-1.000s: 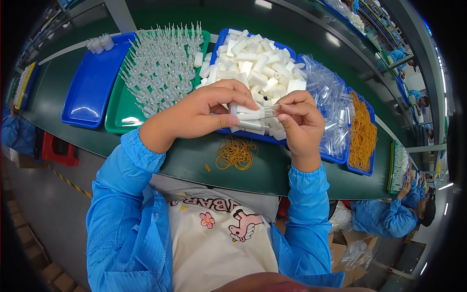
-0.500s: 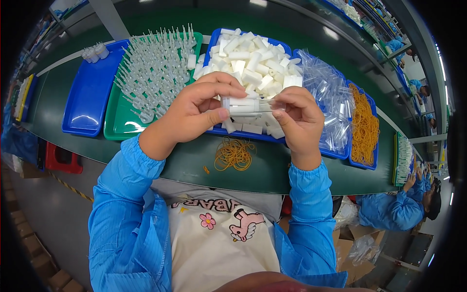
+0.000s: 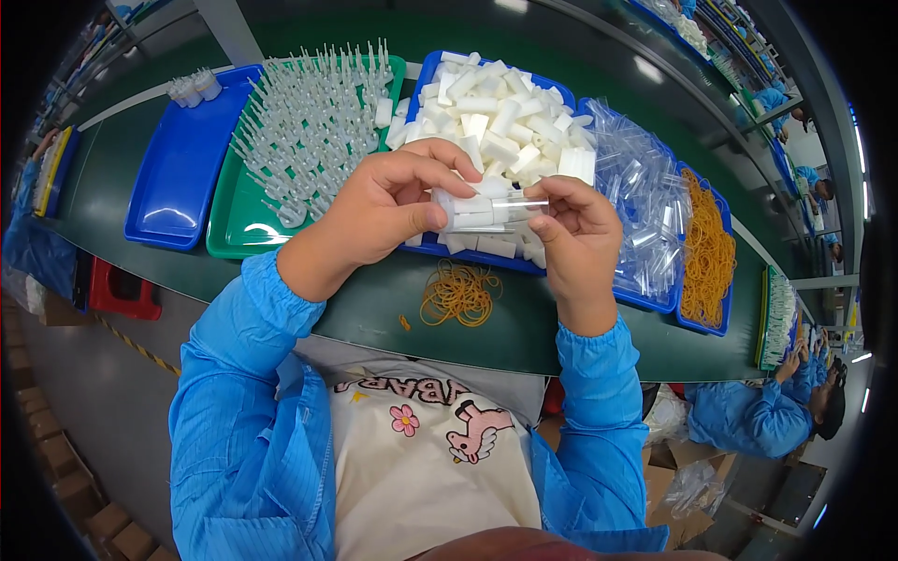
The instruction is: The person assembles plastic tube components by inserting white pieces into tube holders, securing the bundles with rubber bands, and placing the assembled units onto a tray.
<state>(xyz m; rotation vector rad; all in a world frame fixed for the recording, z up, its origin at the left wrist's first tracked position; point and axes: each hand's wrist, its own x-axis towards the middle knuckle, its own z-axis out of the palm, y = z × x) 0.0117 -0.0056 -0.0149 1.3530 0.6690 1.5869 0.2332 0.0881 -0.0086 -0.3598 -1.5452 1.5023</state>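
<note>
In front of the trays my left hand (image 3: 379,201) is closed on one end of a small clear-and-white plastic piece (image 3: 453,211). White foam blocks (image 3: 475,208) and a thin stem lie along this piece. From the other side, my right hand (image 3: 582,229) pinches a clear plastic tube (image 3: 520,208) between thumb and fingers. The tube lies in line with the foam, its near end at the foam blocks; I cannot tell how far it overlaps them. Below my hands a loose heap of yellow-brown rubber bands (image 3: 460,294) rests on the dark green table (image 3: 374,327).
A green tray (image 3: 245,229) holds many upright thin-tipped parts. Blue trays hold white foam pieces (image 3: 505,112), clear tubes (image 3: 636,187) and rubber bands (image 3: 706,252). White cylindrical pieces (image 3: 195,89) stand in the left blue tray (image 3: 173,196). A co-worker (image 3: 758,416) sits at right.
My right fingers sit farther back along the tube, so more of it shows between my hands. The whole scene has shifted slightly to the right in the view.
</note>
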